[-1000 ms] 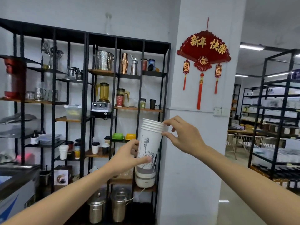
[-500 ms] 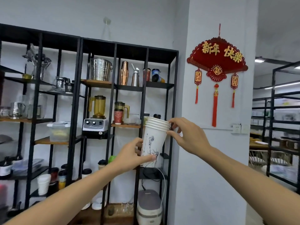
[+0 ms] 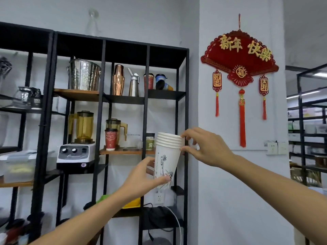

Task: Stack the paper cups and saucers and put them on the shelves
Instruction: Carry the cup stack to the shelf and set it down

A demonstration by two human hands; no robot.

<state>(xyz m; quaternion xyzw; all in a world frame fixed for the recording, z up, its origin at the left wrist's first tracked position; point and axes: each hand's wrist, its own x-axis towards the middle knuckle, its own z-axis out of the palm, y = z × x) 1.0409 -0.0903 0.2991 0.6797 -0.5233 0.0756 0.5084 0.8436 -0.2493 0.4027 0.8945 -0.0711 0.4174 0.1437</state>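
Observation:
A stack of several white paper cups [image 3: 167, 156] with a line drawing on the side is held up in front of the black metal shelves [image 3: 185, 121]. My left hand [image 3: 141, 177] grips the stack's lower part, thumb across the drawing. My right hand [image 3: 203, 147] pinches the stacked rims at the top right with thumb and fingers. The stack hangs level with the wooden middle shelf board [image 3: 127, 152] near the rack's right post. No saucers are in view.
The middle board carries a red paper cup [image 3: 111, 139], a small blender jug [image 3: 115, 128] and a green cup [image 3: 150, 143]. Above stand a steel bucket [image 3: 84, 75], shaker, whipper and cups. A blender [image 3: 77, 147] sits left. A white pillar with red ornament [image 3: 240, 68] is right.
The view has moved closer to the shelves and tilted upward. Both hands have carried the cup stack up and toward the middle shelf, grips unchanged.

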